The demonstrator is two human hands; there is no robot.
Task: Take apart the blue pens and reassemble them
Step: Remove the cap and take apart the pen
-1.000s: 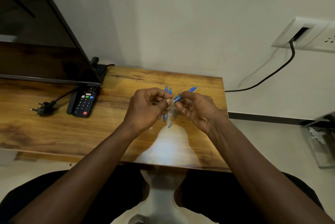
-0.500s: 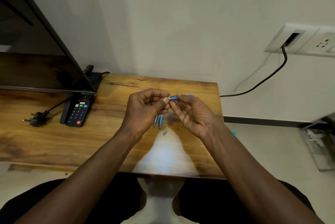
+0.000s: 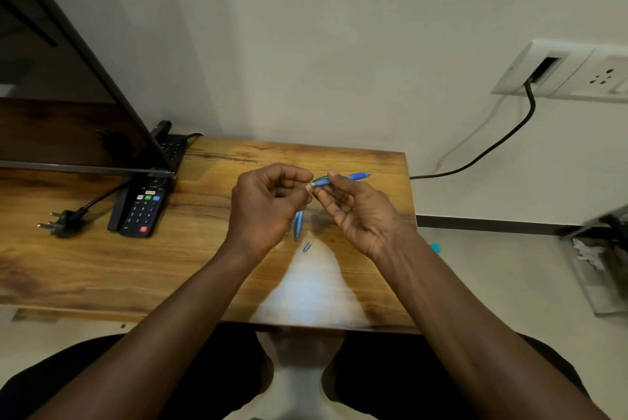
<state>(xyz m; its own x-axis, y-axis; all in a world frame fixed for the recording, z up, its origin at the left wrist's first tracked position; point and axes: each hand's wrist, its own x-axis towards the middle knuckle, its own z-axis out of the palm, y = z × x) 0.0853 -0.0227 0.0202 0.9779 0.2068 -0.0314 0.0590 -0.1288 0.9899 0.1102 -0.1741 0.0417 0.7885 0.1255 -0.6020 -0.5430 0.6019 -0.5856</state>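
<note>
Blue plastic, thin and light, the slender pen barrel (image 3: pixel 343 178) was held raised over the far part of the wooden table top (image 3: pixel 204 249), pinched by the right hand (image 3: pixel 356 212) near its tip end, while the left hand (image 3: pixel 268 205) was closed on that tip. Probably stiff but slippery, it was best gripped at both ends. More blue pen parts (image 3: pixel 298 224) were lying below near the hands, and free room was left to the right edge.

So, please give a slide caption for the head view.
Both hands work a blue pen above a wooden table.
</note>
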